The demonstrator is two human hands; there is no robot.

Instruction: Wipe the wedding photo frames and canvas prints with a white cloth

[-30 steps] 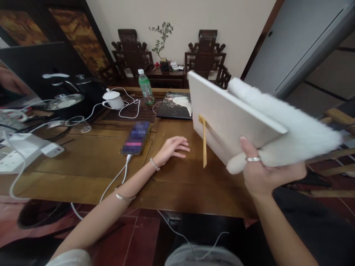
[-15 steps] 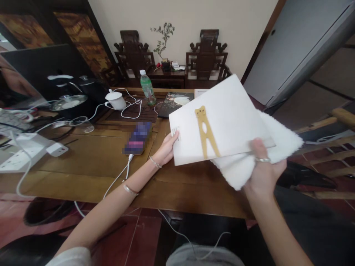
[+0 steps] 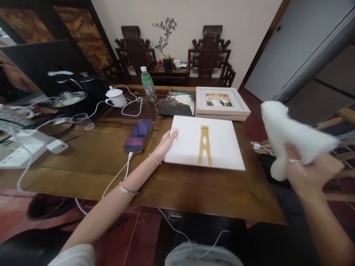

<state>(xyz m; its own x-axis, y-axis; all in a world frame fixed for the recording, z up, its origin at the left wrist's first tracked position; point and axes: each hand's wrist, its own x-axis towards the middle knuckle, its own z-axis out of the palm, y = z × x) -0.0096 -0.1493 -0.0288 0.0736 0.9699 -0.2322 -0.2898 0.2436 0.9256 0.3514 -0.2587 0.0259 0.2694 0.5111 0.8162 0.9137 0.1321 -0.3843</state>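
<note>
In the head view, the white frame back (image 3: 205, 146) lies flat on the wooden bench (image 3: 194, 192) in the middle of the picture. A yellow stand piece (image 3: 204, 144) sits on it. The left hand (image 3: 165, 144) rests on its left edge, fingers (image 3: 172, 135) open and touching it. At the right side, the right hand (image 3: 307, 171) is up in the air, off the bench. Its fingers (image 3: 291, 153) are closed around a fluffy white cloth (image 3: 291, 129). Behind the white back lies a picture frame (image 3: 220, 101) and a dark photo (image 3: 179, 103). A green bottle (image 3: 148, 85) stands farther up. A phone (image 3: 137, 136) lies left of the hand.
</note>
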